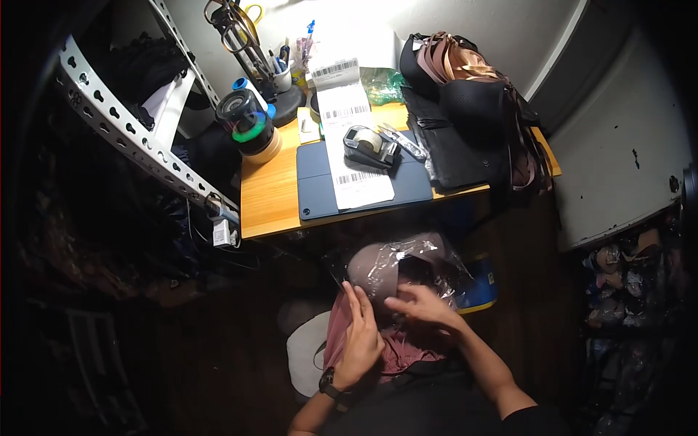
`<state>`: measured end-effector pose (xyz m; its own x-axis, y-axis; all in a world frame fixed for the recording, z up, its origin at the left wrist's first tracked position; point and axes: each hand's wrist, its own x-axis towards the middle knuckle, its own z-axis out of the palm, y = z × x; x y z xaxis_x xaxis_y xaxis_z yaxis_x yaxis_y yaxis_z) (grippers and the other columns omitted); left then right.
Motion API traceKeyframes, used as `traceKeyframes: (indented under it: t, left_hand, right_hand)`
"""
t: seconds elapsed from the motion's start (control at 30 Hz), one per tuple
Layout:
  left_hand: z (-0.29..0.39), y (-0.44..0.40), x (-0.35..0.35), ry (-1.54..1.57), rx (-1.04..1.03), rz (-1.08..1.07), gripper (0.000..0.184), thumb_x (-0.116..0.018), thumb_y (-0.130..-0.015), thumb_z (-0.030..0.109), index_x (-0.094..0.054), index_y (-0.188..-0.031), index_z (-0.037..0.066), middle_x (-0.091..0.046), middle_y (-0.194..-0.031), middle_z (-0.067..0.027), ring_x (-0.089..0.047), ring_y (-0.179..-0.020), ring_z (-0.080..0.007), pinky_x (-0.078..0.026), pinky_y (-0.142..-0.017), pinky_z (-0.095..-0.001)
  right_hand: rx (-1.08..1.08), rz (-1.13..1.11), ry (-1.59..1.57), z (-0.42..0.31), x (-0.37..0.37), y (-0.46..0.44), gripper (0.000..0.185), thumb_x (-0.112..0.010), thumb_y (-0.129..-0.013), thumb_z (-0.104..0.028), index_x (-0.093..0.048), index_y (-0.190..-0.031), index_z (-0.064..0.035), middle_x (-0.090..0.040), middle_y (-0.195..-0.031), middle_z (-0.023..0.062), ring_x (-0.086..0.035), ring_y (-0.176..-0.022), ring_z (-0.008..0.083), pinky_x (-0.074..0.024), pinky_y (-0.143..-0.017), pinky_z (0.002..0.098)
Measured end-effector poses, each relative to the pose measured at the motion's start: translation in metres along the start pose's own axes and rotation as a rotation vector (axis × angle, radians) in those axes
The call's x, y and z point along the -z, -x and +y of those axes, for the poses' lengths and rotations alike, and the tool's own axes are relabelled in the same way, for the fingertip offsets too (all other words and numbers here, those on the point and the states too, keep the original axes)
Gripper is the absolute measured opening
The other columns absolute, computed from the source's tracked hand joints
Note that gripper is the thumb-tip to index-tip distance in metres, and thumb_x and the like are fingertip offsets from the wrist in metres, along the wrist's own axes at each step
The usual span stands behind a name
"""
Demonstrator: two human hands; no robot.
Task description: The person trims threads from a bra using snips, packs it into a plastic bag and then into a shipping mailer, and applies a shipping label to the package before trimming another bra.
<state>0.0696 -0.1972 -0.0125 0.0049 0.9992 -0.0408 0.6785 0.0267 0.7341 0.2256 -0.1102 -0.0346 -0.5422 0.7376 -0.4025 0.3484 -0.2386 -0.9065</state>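
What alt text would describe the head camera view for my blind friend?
A person's left hand and right hand handle mauve bra cups seen through clear plastic. Beyond, a wooden desk bears a tape dispenser, barcoded paper and dark bras.

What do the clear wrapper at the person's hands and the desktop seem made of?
Clear wrapper: probably thin, glossy plastic film, given its bright glints and transparency.
Desktop: smooth wood or wood-look laminate; its yellow-brown, faintly streaked surface fits either.

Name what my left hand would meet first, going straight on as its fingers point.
Your left hand would likely meet the clear bag around the mauve cup; they seem to touch, but depth is unclear.
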Motion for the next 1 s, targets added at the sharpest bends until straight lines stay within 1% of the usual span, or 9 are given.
traceKeyframes:
  t: [0.1,0.2,0.37,0.47,0.6,0.7,0.73,0.87,1.0]
  left_hand:
    - [0.003,0.002,0.001,-0.040,-0.010,-0.030,0.087,-0.049,-0.067,-0.012,-0.002,-0.140,-0.009,0.007,-0.144,-0.0327,-0.046,-0.109,-0.0487,-0.050,-0.077,-0.0418]
    - [-0.009,0.006,0.000,-0.063,-0.021,-0.041,0.090,-0.051,-0.065,-0.012,-0.002,-0.140,-0.009,0.007,-0.145,-0.0304,-0.056,-0.089,-0.0469,-0.050,-0.073,-0.0416]
    - [-0.024,0.013,0.000,-0.067,0.039,-0.138,0.090,-0.053,-0.067,-0.008,-0.001,-0.140,-0.008,0.006,-0.145,-0.0305,-0.054,-0.094,-0.0470,-0.050,-0.076,-0.0415]
    - [-0.026,0.015,-0.002,-0.030,0.042,-0.126,0.090,-0.053,-0.068,-0.006,-0.001,-0.141,-0.006,0.004,-0.146,-0.0297,-0.044,-0.112,-0.0468,-0.047,-0.086,-0.0412]
    - [-0.020,0.011,0.001,0.113,0.077,-0.035,0.089,-0.050,-0.069,-0.007,0.000,-0.142,-0.003,0.002,-0.147,-0.0275,-0.020,-0.132,-0.0438,-0.037,-0.101,-0.0399]
    - [-0.025,0.008,0.001,0.062,0.071,-0.021,0.087,-0.047,-0.069,-0.010,-0.001,-0.143,-0.002,0.001,-0.147,-0.0272,-0.021,-0.131,-0.0446,-0.036,-0.102,-0.0402]
    - [-0.028,0.009,-0.002,-0.088,-0.030,0.088,0.091,-0.047,-0.064,-0.016,-0.006,-0.143,0.000,-0.002,-0.149,-0.0198,-0.052,-0.101,-0.0460,-0.052,-0.069,-0.0415]
    - [-0.028,0.019,0.005,-0.091,-0.002,0.024,0.098,-0.051,-0.056,-0.019,-0.011,-0.144,0.001,-0.007,-0.150,-0.0174,-0.042,-0.117,-0.0425,-0.051,-0.078,-0.0383]
    - [-0.024,0.024,0.010,-0.139,-0.032,-0.022,0.099,-0.051,-0.055,-0.018,-0.013,-0.144,0.003,-0.008,-0.150,-0.0161,-0.042,-0.120,-0.0402,-0.051,-0.079,-0.0375]
  right_hand:
    - [-0.315,-0.206,0.241,-0.013,-0.004,-0.010,0.051,-0.059,-0.085,-0.049,-0.062,-0.079,0.0016,-0.060,-0.062,0.0101,-0.059,-0.055,0.0135,-0.0438,-0.049,0.0283]
    - [-0.151,-0.156,0.291,0.003,-0.011,-0.013,0.057,-0.053,-0.087,-0.052,-0.061,-0.076,0.0032,-0.062,-0.065,0.0138,-0.063,-0.060,0.0207,-0.0472,-0.055,0.0327]
    - [0.013,0.028,0.520,0.000,-0.010,-0.011,0.053,-0.050,-0.090,-0.047,-0.060,-0.079,0.0042,-0.062,-0.067,0.0158,-0.063,-0.066,0.0192,-0.0477,-0.060,0.0339]
    - [-0.121,-0.119,-0.240,-0.004,-0.013,-0.014,0.034,-0.052,-0.093,-0.033,-0.060,-0.092,-0.0006,-0.064,-0.080,0.0034,-0.059,-0.074,0.0112,-0.0483,-0.066,0.0284]
    - [-0.014,-0.028,-0.963,0.016,-0.046,-0.027,0.032,-0.050,-0.094,-0.026,-0.053,-0.109,0.0022,-0.059,-0.106,0.0092,-0.056,-0.102,0.0167,-0.0429,-0.093,0.0343]
    - [-0.265,-0.087,-1.059,0.053,-0.063,-0.041,0.040,-0.050,-0.094,-0.028,-0.046,-0.119,0.0031,-0.054,-0.117,0.0120,-0.053,-0.110,0.0223,-0.0418,-0.096,0.0401]
    - [-0.293,-0.073,-1.004,0.053,-0.064,-0.040,0.045,-0.053,-0.092,-0.030,-0.043,-0.122,0.0020,-0.053,-0.119,0.0107,-0.051,-0.111,0.0213,-0.0415,-0.095,0.0395]
    - [-0.262,-0.116,-0.540,0.044,-0.031,-0.039,0.050,-0.059,-0.088,-0.034,-0.044,-0.122,-0.0010,-0.054,-0.117,0.0088,-0.051,-0.109,0.0185,-0.0406,-0.093,0.0373]
    - [-0.502,0.206,-1.506,0.058,-0.017,-0.057,0.032,-0.060,-0.087,-0.025,-0.055,-0.107,-0.0008,-0.057,-0.113,0.0116,-0.051,-0.111,0.0228,-0.0396,-0.098,0.0431]
